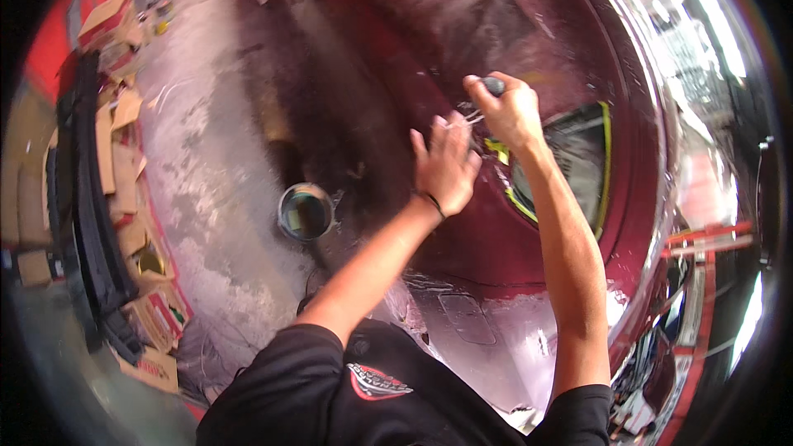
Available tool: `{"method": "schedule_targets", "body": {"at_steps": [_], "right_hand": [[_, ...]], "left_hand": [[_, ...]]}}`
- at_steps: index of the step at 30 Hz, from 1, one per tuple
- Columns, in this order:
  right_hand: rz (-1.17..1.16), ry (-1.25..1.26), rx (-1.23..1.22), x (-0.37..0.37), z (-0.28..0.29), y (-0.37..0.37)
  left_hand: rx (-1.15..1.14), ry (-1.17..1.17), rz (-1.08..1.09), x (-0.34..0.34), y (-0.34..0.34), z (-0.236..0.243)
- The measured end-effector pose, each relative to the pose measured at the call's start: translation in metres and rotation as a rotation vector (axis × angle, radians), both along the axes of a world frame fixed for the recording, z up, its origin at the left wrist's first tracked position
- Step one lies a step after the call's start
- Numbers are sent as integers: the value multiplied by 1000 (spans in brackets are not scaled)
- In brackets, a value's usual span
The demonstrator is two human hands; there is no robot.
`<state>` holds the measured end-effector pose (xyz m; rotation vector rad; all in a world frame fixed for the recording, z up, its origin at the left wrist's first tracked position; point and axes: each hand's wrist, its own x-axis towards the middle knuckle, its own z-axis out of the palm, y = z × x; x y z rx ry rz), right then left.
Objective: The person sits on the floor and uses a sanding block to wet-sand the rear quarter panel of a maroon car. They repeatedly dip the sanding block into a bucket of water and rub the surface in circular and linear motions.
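Note:
My right hand [512, 118] is closed around a tool with a dark, rounded handle [493, 85]. A thin, pale shaft, blurred and doubled by motion, reaches from that fist toward my left hand. My left hand [448, 167], with a dark band at the wrist, lies with fingers stretched out against the dark red car body [462, 248]. The tool's tip is near the left fingertips; whether it touches the panel I cannot tell. Just right of my hands is an opening or window edged with yellow-green tape [609, 149], partly behind my right forearm.
An open round bucket [307, 211] stands on the stained concrete floor [206, 165] left of the car. Cardboard boxes [124, 144] and a long black part [92, 198] line the left side. Red bars [709, 235] and clutter lie beyond the car at right.

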<state>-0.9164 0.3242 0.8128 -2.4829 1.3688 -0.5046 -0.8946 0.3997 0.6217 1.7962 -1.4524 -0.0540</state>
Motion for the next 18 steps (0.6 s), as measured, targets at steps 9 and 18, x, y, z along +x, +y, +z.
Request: {"method": "schedule_targets", "body": {"at_steps": [9,18], "right_hand": [[194,102,-605,-150,99,30],[297,343,-820,-258,148,-4]], "left_hand": [[-133,77,87,5,-18,-14],[73,12,212,93,-71,15]]}}
